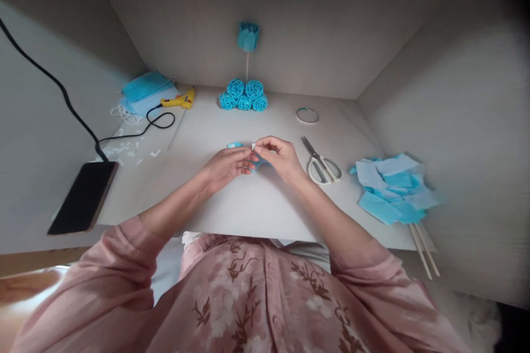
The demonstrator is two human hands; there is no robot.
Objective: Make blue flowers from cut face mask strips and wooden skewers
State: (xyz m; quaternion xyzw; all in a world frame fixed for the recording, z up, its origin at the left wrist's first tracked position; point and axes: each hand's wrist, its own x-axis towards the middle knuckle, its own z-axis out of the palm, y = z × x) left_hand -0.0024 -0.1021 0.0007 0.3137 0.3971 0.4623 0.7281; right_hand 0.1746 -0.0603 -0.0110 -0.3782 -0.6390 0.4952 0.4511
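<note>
Both my hands meet over the middle of the table. My right hand (281,157) is closed, pinching a small white piece (253,146) between thumb and fingertips. My left hand (229,166) has its fingers curled around a light blue strip of cloth (260,165), mostly hidden under both hands. Just beyond the left hand lies another bit of blue material (234,144). White-handled scissors (322,165) rest to the right of my right hand, blades pointing away.
Blue rolled flowers (244,95) are stacked at the back, below one on a stick (248,37). A yellow glue gun (180,99), face masks (147,91), white scraps (124,147) and a phone (83,196) lie left. A ring (307,116), blue cloth pieces (387,185) and sticks (424,251) lie right.
</note>
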